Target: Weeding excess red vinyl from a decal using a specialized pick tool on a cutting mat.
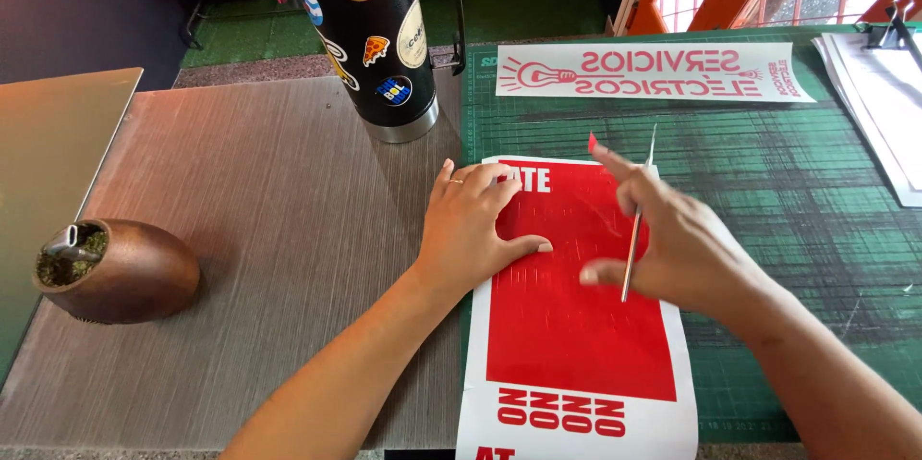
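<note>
A white sheet with a large red vinyl panel (576, 326) lies on the green cutting mat (788, 181), with mirrored red letters at its top and bottom. My left hand (471, 225) presses flat on the sheet's upper left part, a ring on one finger. My right hand (672, 244) hovers over the sheet's right side and holds a thin metal weeding tool (636, 230) pointing away from me. A small red scrap of vinyl (593, 142) sticks up at the tip of my right forefinger.
A black sticker-covered flask (379, 28) stands at the back on the brushed metal table (240, 230). A brown gourd cup with a metal straw (120, 270) sits at the left. A second printed strip with red mirrored lettering (653, 73) and clipped papers (879, 85) lie on the mat's far side.
</note>
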